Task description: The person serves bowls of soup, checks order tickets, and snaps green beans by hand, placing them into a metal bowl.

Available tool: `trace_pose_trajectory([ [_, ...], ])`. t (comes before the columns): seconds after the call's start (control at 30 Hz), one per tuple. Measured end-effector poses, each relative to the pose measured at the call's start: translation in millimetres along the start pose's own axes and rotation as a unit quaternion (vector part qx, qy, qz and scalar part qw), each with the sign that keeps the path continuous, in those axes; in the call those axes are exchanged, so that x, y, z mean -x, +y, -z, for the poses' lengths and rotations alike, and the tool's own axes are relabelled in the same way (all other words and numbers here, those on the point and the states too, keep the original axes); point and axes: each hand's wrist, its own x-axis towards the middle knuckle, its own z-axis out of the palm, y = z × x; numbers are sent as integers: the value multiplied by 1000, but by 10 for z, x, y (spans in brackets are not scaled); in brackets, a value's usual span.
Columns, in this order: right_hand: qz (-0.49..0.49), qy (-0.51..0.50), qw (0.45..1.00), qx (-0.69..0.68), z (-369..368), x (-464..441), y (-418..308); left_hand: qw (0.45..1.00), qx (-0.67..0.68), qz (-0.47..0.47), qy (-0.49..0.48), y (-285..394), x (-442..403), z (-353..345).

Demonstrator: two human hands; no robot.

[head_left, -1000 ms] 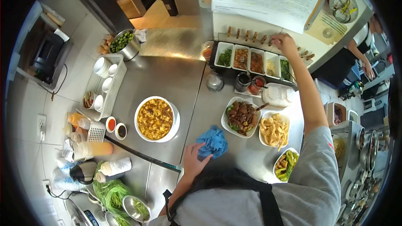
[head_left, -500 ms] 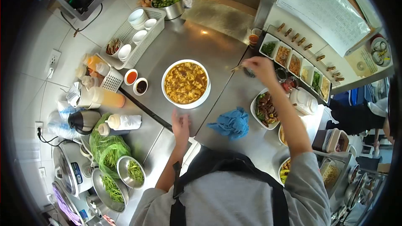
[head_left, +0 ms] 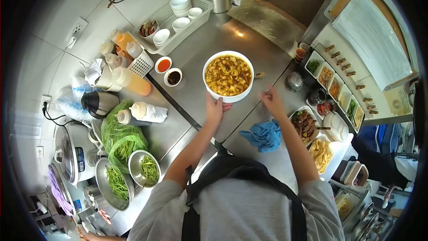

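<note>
A white bowl of chunky brown-yellow soup (head_left: 228,76) stands at the middle of the steel counter. My left hand (head_left: 217,108) is at the bowl's near side, thumb against the wall and fingers around its lower edge. My right hand (head_left: 272,101) hovers to the right of the bowl, apart from it. Its fingers are bent and a little apart, with nothing visible in them. A small wooden clothespin (head_left: 259,75) lies just right of the bowl. Below my right hand is a crumpled blue cloth (head_left: 262,136).
Sauce dishes, one red (head_left: 163,65) and one dark (head_left: 173,77), sit left. Behind them is a basket of white bowls (head_left: 200,22). On the right are a meat dish (head_left: 304,126), a yellow dish (head_left: 321,154) and a garnish rack (head_left: 335,87). Bowls of green beans (head_left: 117,183) stand lower left.
My left hand has reached up onto the soup bowl. My right hand has let go of the clothespin beside the bowl and drawn back toward me. The view has shifted.
</note>
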Motion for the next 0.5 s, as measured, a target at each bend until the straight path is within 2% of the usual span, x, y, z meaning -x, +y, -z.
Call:
trace_pose_trajectory([
  [0.07,55,-48,997,-1,-53,186,221,1000,-1,-8,0,26,-174,-104],
  [0.13,59,-83,995,10,-40,531,-61,1000,-2,-18,-6,31,-394,-191],
  [0.37,64,-67,994,57,-18,1177,-370,999,6,-37,-5,157,-1210,-599],
  [0.5,9,-73,997,37,-39,1275,-369,999,18,-30,9,300,-1605,-849],
])
